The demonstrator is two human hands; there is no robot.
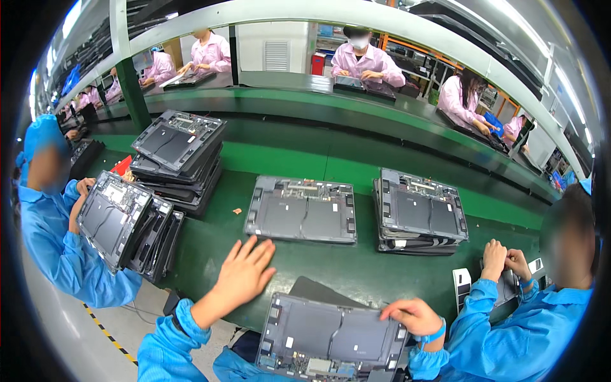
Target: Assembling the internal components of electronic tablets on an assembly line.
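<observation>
My right hand grips the upper right edge of an opened laptop base, which lies tilted close to my body. Its batteries and circuit board are exposed, with the board toward me. From behind it a plain dark flat panel sticks out. My left hand is open, its fingers spread over the green table, just short of a second opened laptop base. That one lies flat, board side away from me. To its right rises a stack of similar laptop bases.
A tall stack of laptop bases stands at the back left. A co-worker in blue holds another tilted pile. At right, a second co-worker handles a part. A green ledge runs along the back; people in pink work beyond.
</observation>
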